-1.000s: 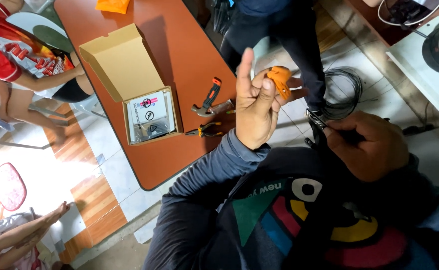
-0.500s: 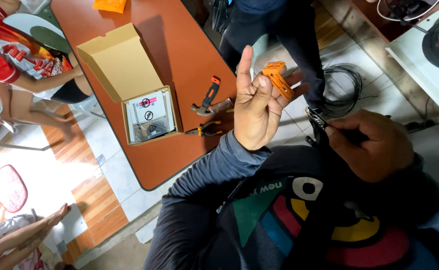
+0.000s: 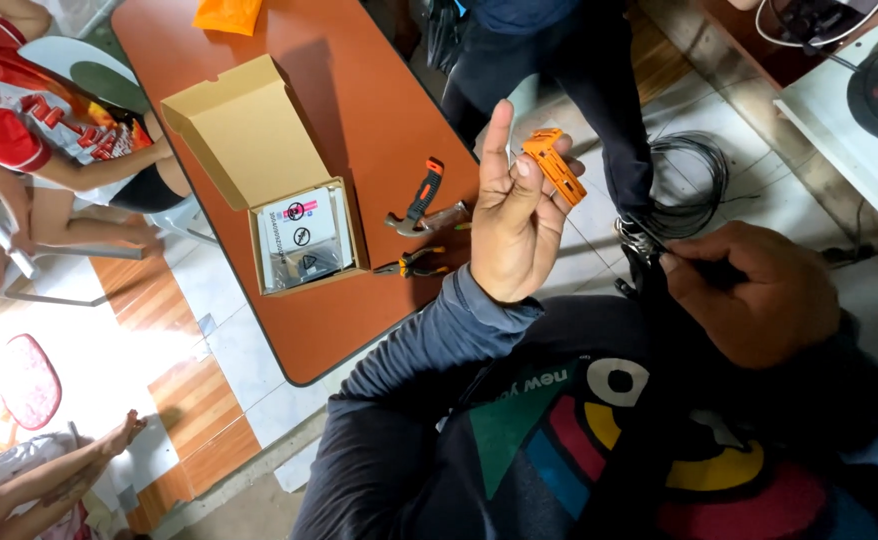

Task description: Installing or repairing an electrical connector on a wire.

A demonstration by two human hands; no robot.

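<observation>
Right now my left hand (image 3: pixel 507 225) is raised above the near edge of the orange-brown table (image 3: pixel 219 110), pinching a small orange connector (image 3: pixel 553 165) between thumb and fingertips, index finger pointing straight up. My right hand (image 3: pixel 759 290) is curled narrow around the end of a black cable (image 3: pixel 694 180), whose coil lies on the tiled floor beyond; the grip itself is mostly hidden by my knuckles.

To do this well, I judge I should keep the connector pinched by its sides so its openings stay free, and bring the cable end in along its length rather than across it.

The connector's long axis runs diagonally, from upper left down to lower right, its lower end aimed toward my right hand.

On the table, near its right edge, lie a hammer (image 3: pixel 421 205) with an orange-black handle and pliers (image 3: pixel 411 265), with an open cardboard box (image 3: pixel 279 190) further left.
</observation>
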